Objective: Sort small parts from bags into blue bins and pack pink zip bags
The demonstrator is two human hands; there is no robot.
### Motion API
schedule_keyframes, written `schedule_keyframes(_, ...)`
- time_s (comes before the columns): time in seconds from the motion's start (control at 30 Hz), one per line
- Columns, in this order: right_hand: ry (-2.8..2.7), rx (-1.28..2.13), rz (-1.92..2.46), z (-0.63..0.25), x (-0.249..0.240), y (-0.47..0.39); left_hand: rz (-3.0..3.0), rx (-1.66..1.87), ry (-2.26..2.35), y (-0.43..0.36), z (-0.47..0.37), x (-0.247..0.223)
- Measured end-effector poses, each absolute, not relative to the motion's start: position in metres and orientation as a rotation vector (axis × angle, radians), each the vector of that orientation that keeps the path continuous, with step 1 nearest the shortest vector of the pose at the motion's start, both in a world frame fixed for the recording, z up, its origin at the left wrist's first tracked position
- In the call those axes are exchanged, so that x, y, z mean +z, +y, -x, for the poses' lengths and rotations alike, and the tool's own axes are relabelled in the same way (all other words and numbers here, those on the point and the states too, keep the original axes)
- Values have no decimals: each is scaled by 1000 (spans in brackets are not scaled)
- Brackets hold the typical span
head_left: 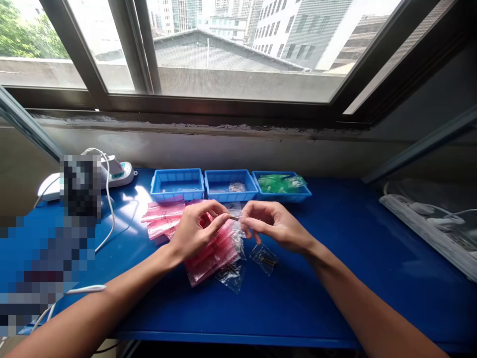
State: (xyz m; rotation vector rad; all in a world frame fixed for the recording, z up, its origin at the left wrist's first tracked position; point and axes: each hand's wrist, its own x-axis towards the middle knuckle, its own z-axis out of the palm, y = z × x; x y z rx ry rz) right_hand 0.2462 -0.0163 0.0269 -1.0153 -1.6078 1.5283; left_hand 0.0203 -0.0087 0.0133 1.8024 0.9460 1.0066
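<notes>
Above the middle of the blue table, my left hand pinches a small, thin, brass-coloured metal piece between thumb and fingers. My right hand is closed in a pinch close to the far end of that piece; what it grips, if anything, is too small to tell. Below both hands lies a pile of pink plastic bags, partly covered by my left hand. Clear bags with dark contents stick out at its right side. Another small clear bag with dark thin pieces inside lies under my right hand.
Three blue trays stand in a row behind: a left tray, a middle tray with small metal pieces, and a right tray with green bags. Power strips and white cables lie left; another strip lies right.
</notes>
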Motion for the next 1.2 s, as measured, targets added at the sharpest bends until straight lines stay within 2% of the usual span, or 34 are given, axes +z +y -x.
schedule_keyframes(0.27, -1632, 1216, 1094, -238, 22, -19, -1771, 998, 961, -8, -19, 12)
schedule_keyframes(0.83, -1488, 1079, 1037, -226, 5, -22, -1750, 1128, 984, -8, -18, 8)
schedule_keyframes(1.03, -1703, 519, 1020, -226, 5, -28, -1978, 1299, 944, -9, -16, 8)
schedule_keyframes(1.2, -1763, 340, 949, -226, 9, -30, -2040, 1326, 905, -9, -16, 7)
